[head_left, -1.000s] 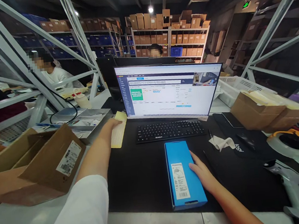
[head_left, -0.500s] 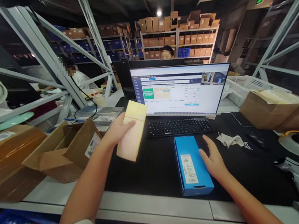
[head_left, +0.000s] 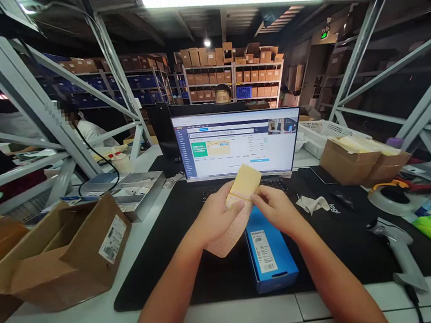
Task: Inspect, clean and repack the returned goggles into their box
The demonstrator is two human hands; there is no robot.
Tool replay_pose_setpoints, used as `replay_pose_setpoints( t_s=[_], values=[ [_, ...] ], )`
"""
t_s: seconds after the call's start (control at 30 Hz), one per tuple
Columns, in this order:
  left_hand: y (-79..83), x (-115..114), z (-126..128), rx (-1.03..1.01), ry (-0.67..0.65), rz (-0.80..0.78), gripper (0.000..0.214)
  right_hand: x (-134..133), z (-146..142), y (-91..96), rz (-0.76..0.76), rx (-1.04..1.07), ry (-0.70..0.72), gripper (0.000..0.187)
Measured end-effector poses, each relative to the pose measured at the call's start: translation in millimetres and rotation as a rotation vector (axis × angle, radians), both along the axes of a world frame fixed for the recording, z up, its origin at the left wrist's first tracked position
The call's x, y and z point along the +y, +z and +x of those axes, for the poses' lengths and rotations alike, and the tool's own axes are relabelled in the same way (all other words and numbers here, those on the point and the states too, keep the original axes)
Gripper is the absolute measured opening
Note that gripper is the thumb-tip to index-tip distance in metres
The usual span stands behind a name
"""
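Note:
My left hand (head_left: 214, 217) is closed around a stack of pale yellow label sheets (head_left: 224, 240), with its thumb across the front. The stack is tilted, has rows of small marks, and a thin band crosses its upper part. At the stack's right edge, by that band, the fingers of my right hand (head_left: 278, 207) are pinched on it. Beneath my right hand a blue box (head_left: 282, 260) with a white printed label lies on the black desk mat (head_left: 164, 259). The stack and my right hand cover the box's far end.
Behind my hands stand a keyboard (head_left: 279, 183), partly hidden, and a lit monitor (head_left: 237, 144). An open cardboard box (head_left: 64, 264) is at left, near a metal tray (head_left: 145, 192). To the right are a crumpled cloth (head_left: 313, 203), mouse (head_left: 342, 200), tape roll (head_left: 389, 200) and scanner (head_left: 398, 250).
My left hand has brought the label sheets rightward, in front of the monitor's lower edge. My right hand has left the blue box's side and taken hold of the sheets. The camera view has shifted.

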State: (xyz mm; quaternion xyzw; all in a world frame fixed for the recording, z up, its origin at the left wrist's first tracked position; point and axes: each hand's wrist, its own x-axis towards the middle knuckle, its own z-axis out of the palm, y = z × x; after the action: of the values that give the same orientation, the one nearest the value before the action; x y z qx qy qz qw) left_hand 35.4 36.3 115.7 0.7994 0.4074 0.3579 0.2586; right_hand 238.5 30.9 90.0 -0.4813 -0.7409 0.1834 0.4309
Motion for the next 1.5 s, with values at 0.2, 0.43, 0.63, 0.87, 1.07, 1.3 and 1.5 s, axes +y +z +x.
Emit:
replay_pose_setpoints(
  t_s=[0.2,0.43,0.63,0.87,1.07,1.3,1.5],
  values=[
    [-6.0,2,0,0.123,-0.036,0.052,0.047,0,6,-0.1,-0.080,-0.105,0.059,0.030],
    [-8.7,1,4,0.183,-0.058,0.090,0.047,5,5,-4.6,-0.134,-0.089,0.074,0.026],
    [-9.7,-6,9,0.278,-0.030,0.177,0.050,5,-1,-8.4,-0.140,-0.057,0.060,0.026],
    [-16.1,-11,19,0.302,0.037,0.244,0.059,1,-3,-6.2,-0.092,-0.073,-0.017,0.025],
    [-17.4,-10,19,0.267,0.050,0.256,0.059,0,-3,-6.6,-0.047,-0.103,-0.047,0.026],
    [-12.2,-11,13,0.230,0.026,0.201,0.056,-2,0,-3.8,-0.064,-0.017,0.016,0.027],
    [-18.5,-11,20,0.294,0.120,0.359,0.054,-3,-1,-0.5,-0.081,0.065,-0.033,0.022]
  ],
)
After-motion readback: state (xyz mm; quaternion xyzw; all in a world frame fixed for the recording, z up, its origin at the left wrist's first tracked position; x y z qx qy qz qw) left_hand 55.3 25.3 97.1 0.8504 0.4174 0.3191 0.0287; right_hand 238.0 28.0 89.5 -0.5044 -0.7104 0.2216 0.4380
